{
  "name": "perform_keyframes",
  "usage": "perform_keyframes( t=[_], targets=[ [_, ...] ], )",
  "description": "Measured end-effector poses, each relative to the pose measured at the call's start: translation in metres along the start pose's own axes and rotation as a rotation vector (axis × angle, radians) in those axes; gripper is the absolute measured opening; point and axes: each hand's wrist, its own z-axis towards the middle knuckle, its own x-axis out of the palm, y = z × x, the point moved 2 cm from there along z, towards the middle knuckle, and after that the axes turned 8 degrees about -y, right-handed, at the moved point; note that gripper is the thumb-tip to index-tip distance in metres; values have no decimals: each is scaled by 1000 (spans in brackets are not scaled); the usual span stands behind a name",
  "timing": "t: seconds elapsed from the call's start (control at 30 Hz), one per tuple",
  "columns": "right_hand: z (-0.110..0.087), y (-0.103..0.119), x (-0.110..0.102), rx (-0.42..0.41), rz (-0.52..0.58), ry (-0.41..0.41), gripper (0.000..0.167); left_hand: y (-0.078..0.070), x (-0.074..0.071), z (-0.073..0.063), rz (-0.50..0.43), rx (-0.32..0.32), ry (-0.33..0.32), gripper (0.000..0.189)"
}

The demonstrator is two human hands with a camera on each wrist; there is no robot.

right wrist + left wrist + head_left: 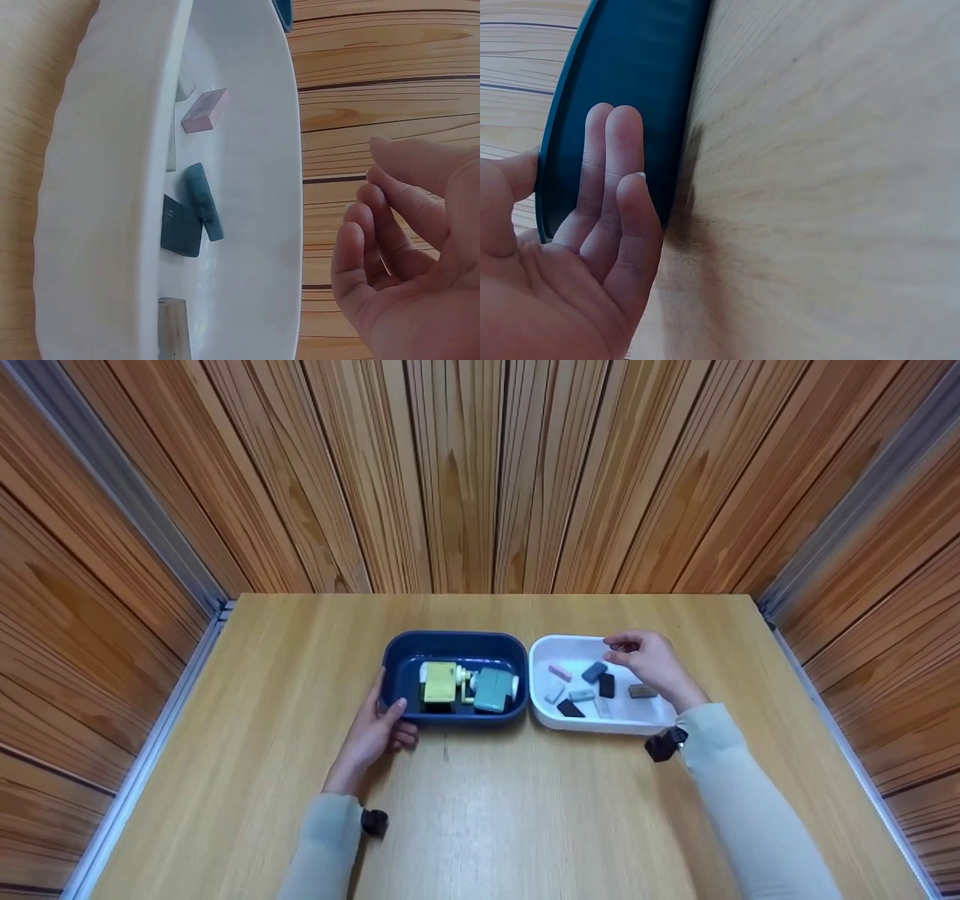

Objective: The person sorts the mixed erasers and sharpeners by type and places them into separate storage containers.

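Note:
My left hand point(373, 733) grips the left end of a dark blue tray point(457, 720), its thumb at the rim and several fingers along the outer wall. Inside that tray lie a yellow boxy object point(439, 682) and a teal boxy one point(491, 690), both with white parts; their kind is unclear. Over the back right of a white tray point(592, 725) hovers my right hand point(651, 664), fingers loosely bent, nothing between them. Small eraser-like blocks lie in the white tray, among them a pink block point(205, 110), a blue block point(203, 201) and a black block point(607, 685).
Both trays stand side by side on a wooden table point(480, 810). Wood-plank walls point(465, 472) rise behind the table and at both sides, with grey metal edging point(150, 517). A black wrist device point(666, 744) sits on the right wrist, another point(374, 822) on the left.

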Motion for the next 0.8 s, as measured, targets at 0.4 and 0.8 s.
perform_keyframes(
  t=[0.4,0.8],
  targets=[
    [-13,0,1,-35,-2,-49,37,0,1,1,-3,-4,3,68],
    [-36,-3,8,-94,11,-68,36,-7,-8,2,144,58,-132,75]
  ],
)
